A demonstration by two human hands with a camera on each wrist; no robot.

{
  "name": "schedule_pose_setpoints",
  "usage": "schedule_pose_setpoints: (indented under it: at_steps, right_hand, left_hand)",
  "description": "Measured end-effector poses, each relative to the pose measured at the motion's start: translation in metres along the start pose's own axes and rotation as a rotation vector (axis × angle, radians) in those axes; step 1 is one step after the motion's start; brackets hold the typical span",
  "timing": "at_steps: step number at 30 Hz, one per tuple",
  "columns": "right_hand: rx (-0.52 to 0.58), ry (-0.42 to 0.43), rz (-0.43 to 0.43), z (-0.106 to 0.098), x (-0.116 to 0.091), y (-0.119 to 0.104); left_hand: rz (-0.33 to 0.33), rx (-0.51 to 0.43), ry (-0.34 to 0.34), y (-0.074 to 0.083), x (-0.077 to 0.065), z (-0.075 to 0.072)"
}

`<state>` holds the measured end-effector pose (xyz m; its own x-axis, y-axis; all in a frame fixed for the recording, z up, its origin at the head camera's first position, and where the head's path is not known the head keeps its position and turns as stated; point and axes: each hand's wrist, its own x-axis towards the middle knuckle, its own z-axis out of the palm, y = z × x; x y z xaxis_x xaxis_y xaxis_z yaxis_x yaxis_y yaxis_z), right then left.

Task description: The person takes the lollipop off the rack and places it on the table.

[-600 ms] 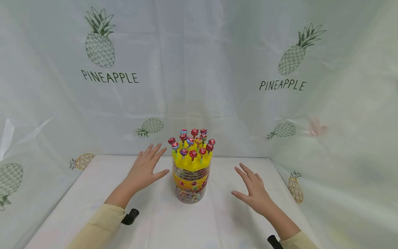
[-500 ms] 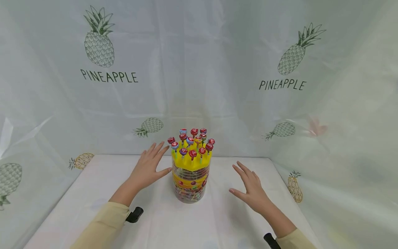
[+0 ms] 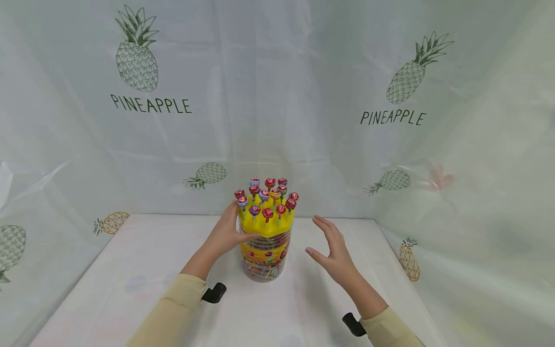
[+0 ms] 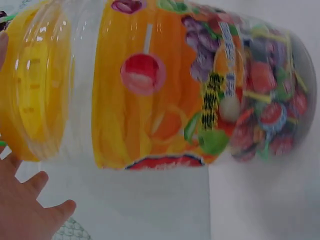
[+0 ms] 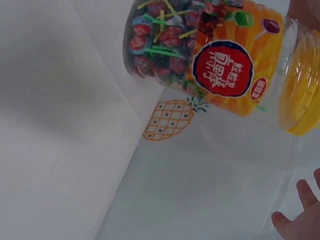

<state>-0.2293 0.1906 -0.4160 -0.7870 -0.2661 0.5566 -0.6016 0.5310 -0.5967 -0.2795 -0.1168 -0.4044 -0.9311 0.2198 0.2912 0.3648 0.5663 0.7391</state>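
A clear plastic jar [image 3: 262,271] of wrapped lollipops stands upright on the white tabletop. Its yellow lid [image 3: 270,229] bears several lollipops [image 3: 267,213] stuck in by their sticks, wrapped heads up. My left hand [image 3: 223,236] is at the jar's upper left, thumb in front near the lid's lower edge, other fingertips partly hidden behind the lid. In the left wrist view its fingers [image 4: 37,182] are spread beside the lid; contact is unclear. My right hand [image 3: 336,253] is apart from the jar on the right, fingers extended, thumb spread, holding nothing.
The white table [image 3: 143,270] ends at a back edge just behind the jar. A pale curtain [image 3: 277,96] with pineapple prints hangs behind and along both sides. A black device [image 3: 214,292] is fixed at my left wrist, another black device [image 3: 353,324] at my right.
My left hand has moved right, from beside the jar to around its upper left side. My right hand has come left and slightly up, nearer the jar. The jar stays in place.
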Motion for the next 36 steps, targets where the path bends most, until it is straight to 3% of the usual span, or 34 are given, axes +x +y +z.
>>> schedule_pose_setpoints:
  at_steps: [3,6,13,16,22,26,33,36]
  right_hand:
    - [0.037,0.017,0.005,0.005,0.006,-0.005]
    - [0.078,0.033,0.022,0.008,0.012,-0.015]
    - [0.196,0.044,0.106,0.006,0.023,-0.055]
    - [0.236,0.059,0.117,0.006,0.026,-0.058]
    - [0.304,0.099,0.074,0.007,0.036,-0.061]
    - [0.365,0.122,0.038,0.011,0.040,-0.059]
    - [0.528,0.125,0.047,0.030,0.048,-0.027]
    - [0.601,0.124,0.064,0.034,0.052,-0.025]
  left_hand:
    - [-0.064,-0.173,0.009,0.003,0.003,0.008]
    - [-0.115,-0.289,0.040,0.005,0.004,0.017]
    - [-0.151,-0.423,0.169,0.011,0.003,0.036]
    - [-0.111,-0.481,0.225,0.011,0.001,0.045]
    - [0.069,-0.589,0.345,0.009,-0.001,0.061]
    - [0.117,-0.580,0.387,0.006,-0.002,0.065]
    - [0.072,-0.448,0.349,0.003,-0.006,0.063]
    - [0.058,-0.391,0.334,0.002,-0.006,0.061]
